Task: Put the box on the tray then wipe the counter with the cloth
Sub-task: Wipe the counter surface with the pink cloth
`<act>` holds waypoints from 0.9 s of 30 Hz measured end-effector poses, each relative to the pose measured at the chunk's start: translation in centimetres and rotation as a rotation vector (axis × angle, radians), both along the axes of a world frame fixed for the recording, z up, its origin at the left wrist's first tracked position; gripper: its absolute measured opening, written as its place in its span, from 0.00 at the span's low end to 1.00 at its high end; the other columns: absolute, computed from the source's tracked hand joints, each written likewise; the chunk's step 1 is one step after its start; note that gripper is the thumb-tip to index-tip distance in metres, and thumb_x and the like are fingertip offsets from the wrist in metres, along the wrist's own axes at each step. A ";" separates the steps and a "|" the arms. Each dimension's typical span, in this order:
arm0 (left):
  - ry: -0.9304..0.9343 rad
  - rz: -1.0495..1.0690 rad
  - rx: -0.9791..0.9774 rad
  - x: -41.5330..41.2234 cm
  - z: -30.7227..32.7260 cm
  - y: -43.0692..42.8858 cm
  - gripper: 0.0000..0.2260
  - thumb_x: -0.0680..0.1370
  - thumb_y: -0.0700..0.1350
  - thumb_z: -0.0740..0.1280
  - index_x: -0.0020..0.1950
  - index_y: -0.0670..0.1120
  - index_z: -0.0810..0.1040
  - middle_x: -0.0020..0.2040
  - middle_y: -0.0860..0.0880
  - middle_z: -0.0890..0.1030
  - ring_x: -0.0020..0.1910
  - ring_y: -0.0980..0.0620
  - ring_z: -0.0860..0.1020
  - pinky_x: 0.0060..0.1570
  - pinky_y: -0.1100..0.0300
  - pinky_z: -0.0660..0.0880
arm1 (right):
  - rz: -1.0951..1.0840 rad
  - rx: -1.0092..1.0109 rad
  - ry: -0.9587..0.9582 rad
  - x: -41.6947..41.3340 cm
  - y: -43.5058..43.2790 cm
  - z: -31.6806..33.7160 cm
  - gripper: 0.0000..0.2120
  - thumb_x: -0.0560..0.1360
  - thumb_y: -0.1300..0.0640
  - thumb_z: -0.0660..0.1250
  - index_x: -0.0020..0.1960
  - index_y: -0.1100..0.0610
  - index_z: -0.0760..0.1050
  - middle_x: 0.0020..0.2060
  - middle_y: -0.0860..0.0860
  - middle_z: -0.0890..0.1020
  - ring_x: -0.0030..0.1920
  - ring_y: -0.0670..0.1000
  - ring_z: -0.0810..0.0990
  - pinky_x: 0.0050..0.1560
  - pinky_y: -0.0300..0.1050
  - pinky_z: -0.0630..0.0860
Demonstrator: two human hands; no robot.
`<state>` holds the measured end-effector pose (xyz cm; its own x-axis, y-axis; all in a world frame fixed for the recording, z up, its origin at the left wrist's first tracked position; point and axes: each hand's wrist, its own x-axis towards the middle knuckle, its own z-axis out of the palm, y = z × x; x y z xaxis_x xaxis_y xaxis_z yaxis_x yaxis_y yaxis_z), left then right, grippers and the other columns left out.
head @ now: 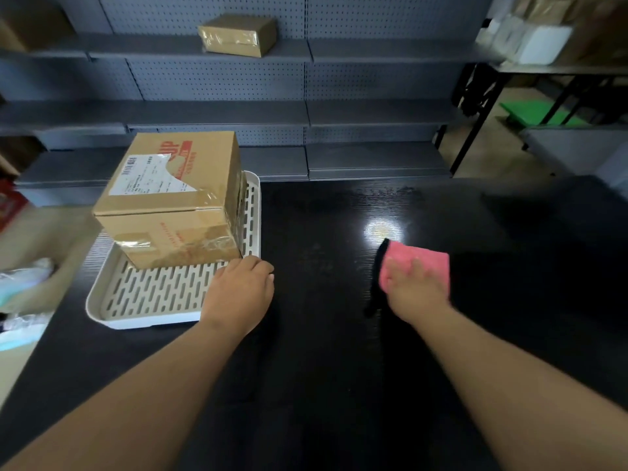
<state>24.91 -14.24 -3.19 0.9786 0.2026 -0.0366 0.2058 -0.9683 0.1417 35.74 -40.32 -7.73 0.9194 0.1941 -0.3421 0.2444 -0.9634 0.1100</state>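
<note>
A taped cardboard box (pixel 170 198) with a shipping label stands on the far part of a cream slotted tray (pixel 149 297) at the left of the black counter (pixel 323 334). My left hand (pixel 241 290) rests on the tray's near right corner, fingers curled over its rim. To the right, my right hand (pixel 414 287) lies flat, palm down, on a pink cloth (pixel 424 260) spread on the counter. The cloth has a dark edge on its left side.
Grey pegboard shelving (pixel 306 113) stands behind the counter, with a small wrapped carton (pixel 238 35) on an upper shelf. Plastic-wrapped items (pixel 23 283) lie off the counter's left edge. A black-framed table (pixel 557 68) with boxes stands at the far right.
</note>
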 end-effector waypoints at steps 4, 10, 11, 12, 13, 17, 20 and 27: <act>0.002 0.001 0.013 0.1 0.1 -0.2 0.15 0.82 0.48 0.54 0.65 0.49 0.73 0.63 0.49 0.75 0.62 0.46 0.71 0.62 0.52 0.67 | 0.448 0.131 -0.024 -8.9 9.0 -1.0 0.27 0.74 0.52 0.54 0.74 0.48 0.63 0.72 0.65 0.65 0.68 0.73 0.64 0.66 0.70 0.61; -0.006 -0.047 0.012 -0.2 0.4 -0.8 0.16 0.82 0.49 0.53 0.66 0.49 0.73 0.63 0.50 0.75 0.63 0.47 0.71 0.64 0.52 0.66 | 0.921 -0.005 -0.121 -8.3 -1.4 0.2 0.20 0.74 0.46 0.53 0.61 0.42 0.78 0.61 0.48 0.80 0.62 0.58 0.78 0.67 0.53 0.67; -0.010 -0.054 0.015 -0.3 0.5 -0.9 0.16 0.82 0.49 0.53 0.66 0.49 0.72 0.63 0.50 0.75 0.63 0.47 0.71 0.64 0.52 0.66 | 0.899 -0.077 -0.166 -6.1 -3.0 -0.4 0.21 0.75 0.48 0.53 0.60 0.46 0.80 0.62 0.46 0.80 0.63 0.60 0.76 0.68 0.55 0.61; -0.012 -0.063 0.018 -0.5 0.6 -0.9 0.16 0.82 0.49 0.53 0.66 0.50 0.72 0.63 0.50 0.74 0.63 0.48 0.71 0.64 0.53 0.65 | 0.765 -0.138 -0.160 -4.5 -3.7 -0.4 0.23 0.75 0.50 0.51 0.61 0.49 0.80 0.64 0.47 0.78 0.65 0.62 0.74 0.68 0.58 0.58; -0.012 -0.071 0.022 -0.5 0.7 -1.0 0.16 0.82 0.49 0.53 0.67 0.50 0.72 0.64 0.51 0.74 0.63 0.48 0.71 0.64 0.53 0.65 | 0.581 -0.117 -0.135 -3.6 -3.1 -0.2 0.27 0.76 0.50 0.46 0.66 0.50 0.76 0.69 0.51 0.73 0.67 0.65 0.70 0.69 0.62 0.56; -0.002 -0.071 0.024 0.4 0.5 -1.5 0.16 0.82 0.49 0.53 0.66 0.49 0.72 0.63 0.50 0.74 0.63 0.48 0.71 0.64 0.53 0.66 | 0.188 0.027 0.082 -6.4 5.4 -0.4 0.30 0.76 0.50 0.39 0.77 0.50 0.52 0.76 0.65 0.51 0.74 0.69 0.53 0.71 0.68 0.50; -0.013 -0.062 0.031 2.0 0.3 -2.5 0.15 0.81 0.48 0.54 0.64 0.49 0.74 0.62 0.49 0.75 0.61 0.46 0.72 0.61 0.52 0.67 | 0.657 0.193 0.005 -11.7 7.7 0.0 0.27 0.74 0.46 0.46 0.72 0.44 0.63 0.72 0.62 0.66 0.67 0.71 0.67 0.65 0.68 0.63; 0.005 -0.051 0.020 5.2 -0.4 -4.6 0.16 0.82 0.49 0.53 0.66 0.50 0.73 0.63 0.51 0.75 0.62 0.49 0.72 0.63 0.54 0.68 | 0.884 0.059 0.025 2.1 -6.0 -0.6 0.21 0.79 0.48 0.52 0.66 0.49 0.75 0.61 0.51 0.80 0.67 0.56 0.69 0.73 0.51 0.53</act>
